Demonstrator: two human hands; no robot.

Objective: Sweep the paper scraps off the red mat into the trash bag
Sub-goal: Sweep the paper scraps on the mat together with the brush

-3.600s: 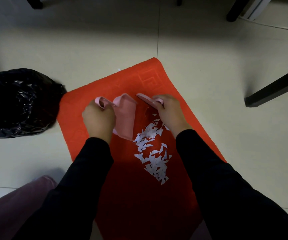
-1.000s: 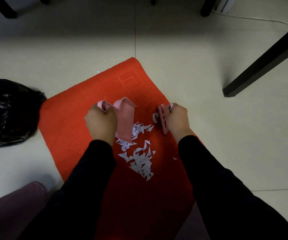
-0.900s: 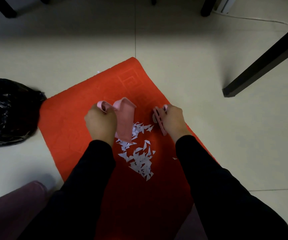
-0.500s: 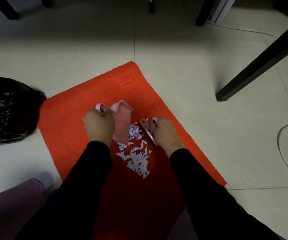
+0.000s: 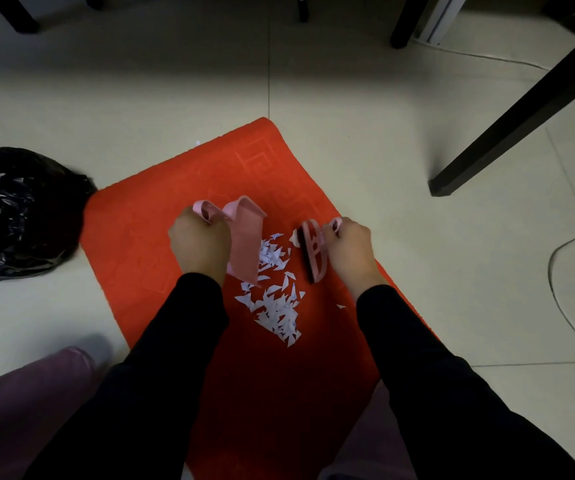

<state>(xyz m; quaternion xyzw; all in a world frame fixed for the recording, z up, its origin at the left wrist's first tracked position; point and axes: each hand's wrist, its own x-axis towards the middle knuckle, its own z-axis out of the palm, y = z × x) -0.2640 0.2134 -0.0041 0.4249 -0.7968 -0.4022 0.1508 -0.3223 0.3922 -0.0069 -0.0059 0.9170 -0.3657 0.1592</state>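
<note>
I held the pink dustpan (image 5: pixel 246 247) in my left hand (image 5: pixel 199 247), fingers curled round its handle. Its mouth was set down mid-mat on the red mat (image 5: pixel 161 244), so the paper scraps (image 5: pixel 275 299) heaped there had somewhere to go. My right hand (image 5: pixel 348 251) gripped the brush (image 5: pixel 312 252) nearer the mat's right edge, ready to push them in. Both fists faced knuckles-up. The trash bag (image 5: pixel 15 216) waited just off the mat's left edge.
</note>
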